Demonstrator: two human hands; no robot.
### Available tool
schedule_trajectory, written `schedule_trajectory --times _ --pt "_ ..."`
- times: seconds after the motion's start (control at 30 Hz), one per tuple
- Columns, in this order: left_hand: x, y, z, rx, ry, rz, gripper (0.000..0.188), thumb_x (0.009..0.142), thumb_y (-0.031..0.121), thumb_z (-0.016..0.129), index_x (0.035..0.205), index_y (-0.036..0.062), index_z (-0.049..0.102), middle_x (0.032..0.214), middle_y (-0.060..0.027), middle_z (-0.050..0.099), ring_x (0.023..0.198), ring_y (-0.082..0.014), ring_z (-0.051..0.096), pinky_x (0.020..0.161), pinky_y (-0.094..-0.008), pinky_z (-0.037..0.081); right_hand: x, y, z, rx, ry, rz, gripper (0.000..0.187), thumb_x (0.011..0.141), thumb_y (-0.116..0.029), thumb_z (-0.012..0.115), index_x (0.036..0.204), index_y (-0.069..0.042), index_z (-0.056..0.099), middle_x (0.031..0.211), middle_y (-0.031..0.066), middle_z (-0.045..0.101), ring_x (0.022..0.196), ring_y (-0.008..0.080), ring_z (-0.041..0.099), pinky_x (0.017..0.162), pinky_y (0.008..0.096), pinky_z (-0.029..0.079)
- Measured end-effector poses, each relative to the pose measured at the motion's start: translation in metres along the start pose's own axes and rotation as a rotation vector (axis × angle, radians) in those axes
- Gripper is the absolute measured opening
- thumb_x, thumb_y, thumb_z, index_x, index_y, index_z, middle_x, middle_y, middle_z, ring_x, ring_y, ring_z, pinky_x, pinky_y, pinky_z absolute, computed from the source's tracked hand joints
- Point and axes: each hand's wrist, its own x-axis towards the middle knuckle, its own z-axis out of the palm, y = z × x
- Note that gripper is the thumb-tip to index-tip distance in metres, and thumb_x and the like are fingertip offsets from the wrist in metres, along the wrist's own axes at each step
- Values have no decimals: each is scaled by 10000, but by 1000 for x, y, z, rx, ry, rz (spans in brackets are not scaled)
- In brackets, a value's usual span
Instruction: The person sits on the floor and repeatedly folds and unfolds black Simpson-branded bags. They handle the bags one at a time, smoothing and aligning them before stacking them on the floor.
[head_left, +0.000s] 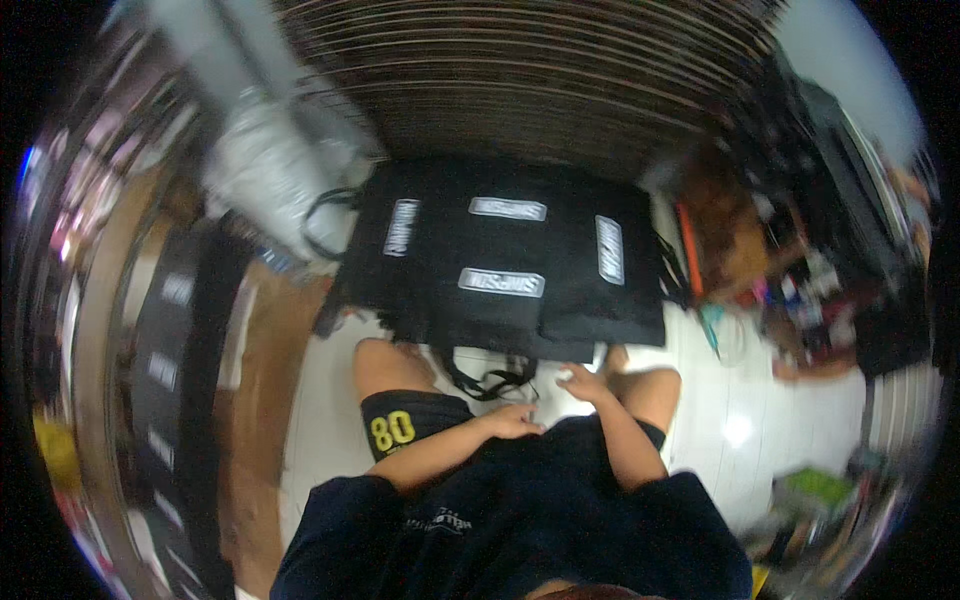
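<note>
A person in a dark T-shirt sits knees apart above a white tiled floor, in a crowded room; before the knees lies a broad black fabric piece, spread out with its near edge close to the hands; four pale rectangular labels with block lettering stand on it, one toward each side, two set crosswise and two turned lengthwise; a large yellow number marks the left leg of the black shorts, and small pale print crosses the shirt's chest; at far left, a long black strip carries a row of similar pale labels, too blurred to read. The left hand reaches inward at waist height from a bent elbow, fingers pointing right; the right hand extends farther forward, fingers partly curled, just beside the fabric's near edge; whether either one grips anything, I cannot tell, the fingertips being small and blurred; a black strap loops near the left hand.
</note>
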Motion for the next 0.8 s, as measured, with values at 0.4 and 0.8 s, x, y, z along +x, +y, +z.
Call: schedule_trajectory --times 0.4,0.8 --pt "16 -13 19 59 125 72 736 748 545 607 1258 35 464 1222 -210 523 1124 -353 503 936 -392 401 14 37 13 377 3 7 426 809 -147 660 1186 -37 496 777 83 592 686 198 575 598 325 468" --pt "5 8 6 94 101 33 761 749 563 590 1277 33 450 1285 -194 480 1188 -342 454 976 -394 367 9 32 0 371 5 17 427 814 -155 653 1187 -24 493 826 130 618 704 212 600 611 312 482"
